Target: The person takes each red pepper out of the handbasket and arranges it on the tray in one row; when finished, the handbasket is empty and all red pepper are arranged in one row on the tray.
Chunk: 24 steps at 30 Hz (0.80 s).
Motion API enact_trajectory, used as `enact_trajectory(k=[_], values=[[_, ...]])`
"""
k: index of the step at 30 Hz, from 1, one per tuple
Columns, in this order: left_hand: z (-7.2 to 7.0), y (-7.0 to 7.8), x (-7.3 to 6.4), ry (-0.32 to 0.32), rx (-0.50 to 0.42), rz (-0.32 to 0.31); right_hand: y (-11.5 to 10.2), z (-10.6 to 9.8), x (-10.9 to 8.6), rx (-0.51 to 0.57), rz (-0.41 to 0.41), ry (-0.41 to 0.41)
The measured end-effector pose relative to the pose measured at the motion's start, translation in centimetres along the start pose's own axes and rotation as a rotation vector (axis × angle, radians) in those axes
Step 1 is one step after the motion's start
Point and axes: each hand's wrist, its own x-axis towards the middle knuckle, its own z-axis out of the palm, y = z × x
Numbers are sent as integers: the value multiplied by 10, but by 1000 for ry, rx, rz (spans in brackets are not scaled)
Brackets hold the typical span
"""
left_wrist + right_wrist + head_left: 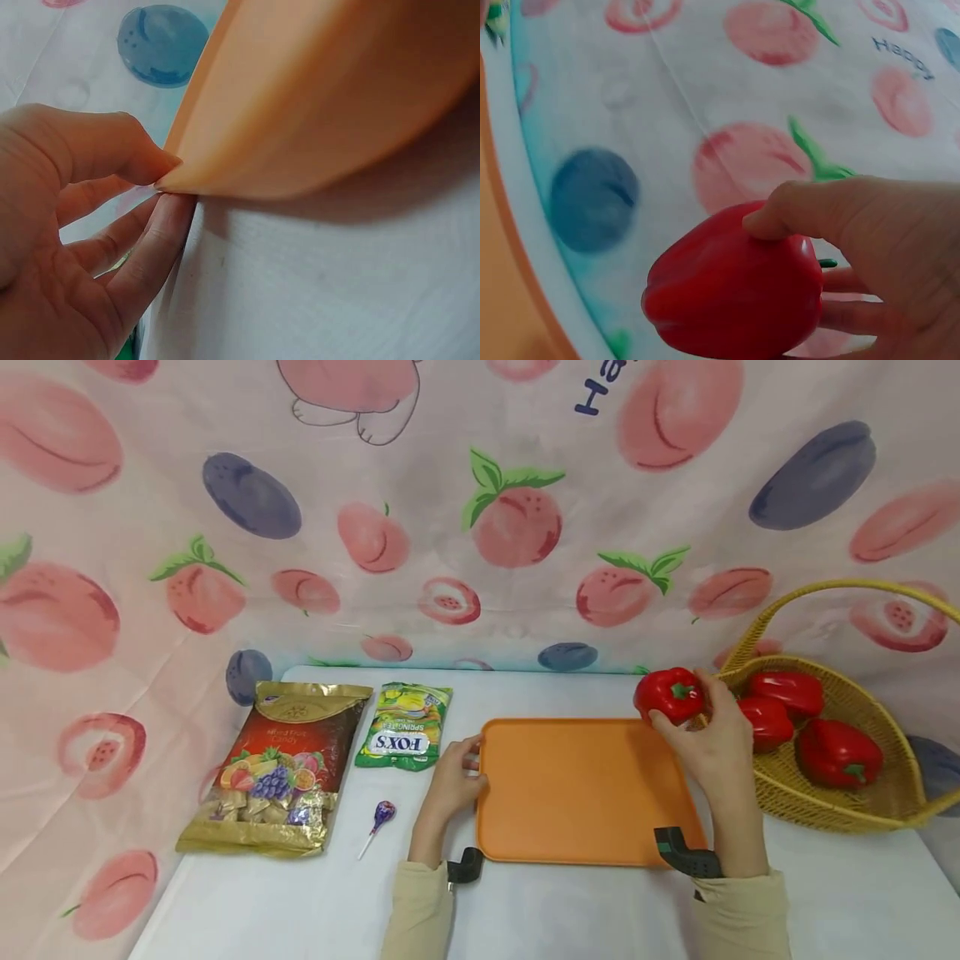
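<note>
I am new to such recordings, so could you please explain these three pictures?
There is no robot: a person works bare-handed. The wide picture is taken from the head, the second from the left wrist, the third from the right.

On the white tabletop are a flat orange rectangular tray, a red-and-gold candy bag, a green-and-yellow FOX'S packet, a purple lollipop and a yellow woven basket with three shiny red peppers.

The left hand pinches the tray's left rim; the right hand holds a fourth red pepper near the tray's far right corner.
</note>
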Motion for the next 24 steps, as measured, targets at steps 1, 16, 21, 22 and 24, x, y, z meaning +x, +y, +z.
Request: enact_trajectory(k=[1,16,21,22,24], values=[[1,0,-1,1,-3,-1,-1,7,-1,23,-18,-15],[-2,1,-3,14,36,14,-18,109,-7,249,-187,-288],[-1,1,-3,11,20,30,-15,132,-11,332,-221,-348],[0,1,-3,11,21,29,-14,136,-11,344,-218,-358],[0,1,-2,8,29,31,-13,142,-14,366,-208,-372]])
